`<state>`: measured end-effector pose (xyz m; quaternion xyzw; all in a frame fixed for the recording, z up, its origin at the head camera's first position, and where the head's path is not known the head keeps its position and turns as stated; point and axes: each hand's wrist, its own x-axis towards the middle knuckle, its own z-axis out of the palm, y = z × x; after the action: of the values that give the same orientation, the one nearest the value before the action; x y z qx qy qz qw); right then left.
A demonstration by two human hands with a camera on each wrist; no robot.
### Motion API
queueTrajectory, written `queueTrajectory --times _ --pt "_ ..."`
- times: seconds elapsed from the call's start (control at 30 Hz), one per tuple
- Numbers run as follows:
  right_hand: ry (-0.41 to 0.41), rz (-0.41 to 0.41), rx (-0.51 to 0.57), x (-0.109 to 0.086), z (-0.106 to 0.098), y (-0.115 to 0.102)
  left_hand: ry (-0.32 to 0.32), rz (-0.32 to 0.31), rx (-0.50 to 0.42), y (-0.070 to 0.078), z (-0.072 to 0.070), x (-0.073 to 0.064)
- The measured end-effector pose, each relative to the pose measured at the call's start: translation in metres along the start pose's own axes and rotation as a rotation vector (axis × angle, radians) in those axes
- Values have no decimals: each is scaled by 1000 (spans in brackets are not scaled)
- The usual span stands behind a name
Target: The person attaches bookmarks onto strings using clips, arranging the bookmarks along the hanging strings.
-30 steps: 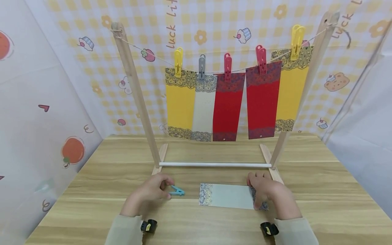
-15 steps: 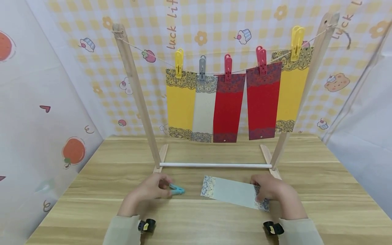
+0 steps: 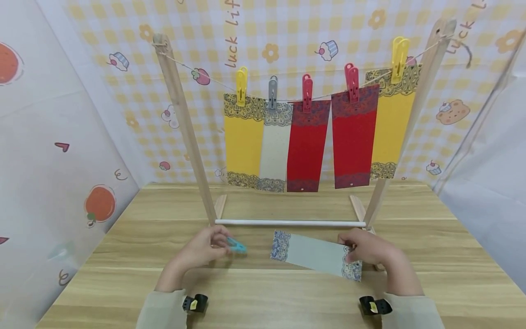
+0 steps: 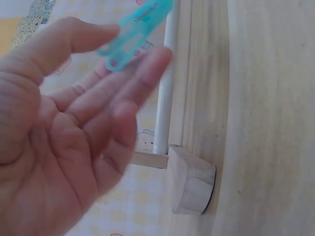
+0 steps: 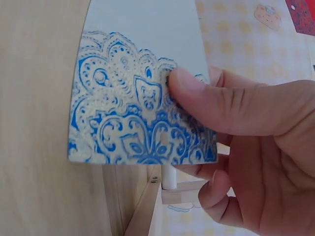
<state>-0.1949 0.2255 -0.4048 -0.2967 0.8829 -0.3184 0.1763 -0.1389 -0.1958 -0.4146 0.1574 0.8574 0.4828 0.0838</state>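
My left hand pinches a turquoise clothespin by its handle ends, between thumb and fingertips; the left wrist view shows the clothespin pointing away from the palm. On the right, my right hand grips a pale card with blue lace-like borders at both ends. In the right wrist view the thumb lies flat on the patterned end of the card, and the fingers are behind it. The card slants above the table, its free end towards the left hand.
A wooden frame with a white crossbar stands behind the hands. From its string hang yellow, white and red cards, held by yellow, grey and red clothespins. A patterned cloth covers the back.
My right hand has raised the pale card off the table, its left end swinging up and away. My left hand, with the clothespin, has moved slightly forward.
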Motion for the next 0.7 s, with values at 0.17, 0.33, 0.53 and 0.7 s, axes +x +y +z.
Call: queueTrajectory --times 0.17,0.33,0.53,0.7 --pt "-15 -27 59 0 -3 0 -42 39 -108 1 0 0" --pt "-17 -47 84 2 -4 2 -72 77 -187 3 -1 -1" --pt "-4 -63 101 2 -6 2 -107 116 -218 4 -2 -2" --pt "0 -81 102 2 -7 1 -121 137 -222 5 -4 -3"
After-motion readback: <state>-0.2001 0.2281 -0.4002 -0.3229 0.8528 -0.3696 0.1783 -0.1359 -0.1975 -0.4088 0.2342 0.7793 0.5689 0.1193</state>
